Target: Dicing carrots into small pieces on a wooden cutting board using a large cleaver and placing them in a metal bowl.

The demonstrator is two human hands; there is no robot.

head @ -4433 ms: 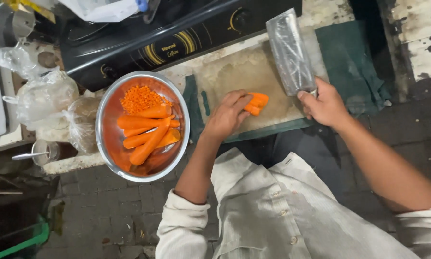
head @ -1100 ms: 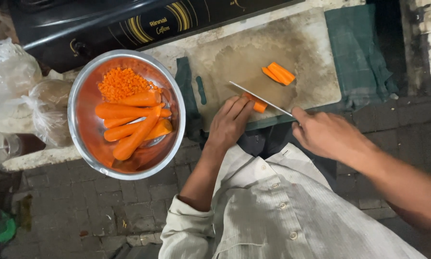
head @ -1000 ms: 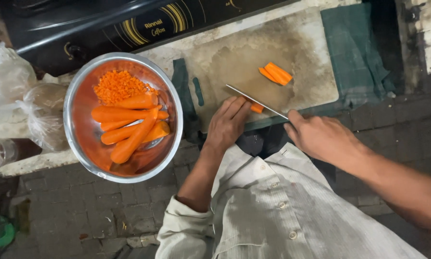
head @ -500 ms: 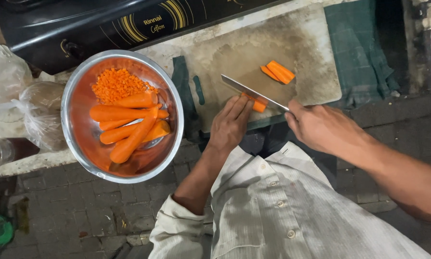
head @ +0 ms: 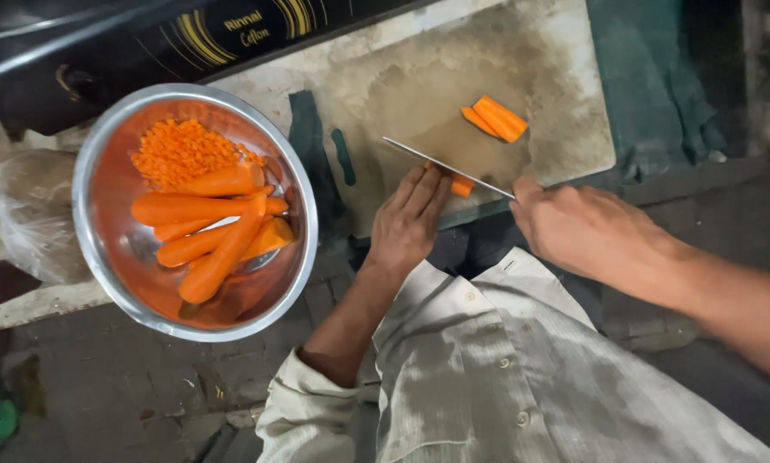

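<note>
Pale, creased button-up shirt, rolled sleeves

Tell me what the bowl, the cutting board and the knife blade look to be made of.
Bowl: polished metal, likely steel; its wall mirrors the orange of the carrots.
Cutting board: pale, matte, stained and worn; probably wood, though plastic cannot be ruled out.
Knife blade: thin bright metal, seen edge-on, held by the right hand beside the left hand.

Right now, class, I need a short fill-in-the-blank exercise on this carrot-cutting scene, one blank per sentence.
1. The right hand holds a long steel ____.
2. The left hand pins an orange carrot piece on the worn wooden ____.
3. Whole peeled carrots lie in a round ____ bowl.

Missing words: knife; cutting board; steel
</note>
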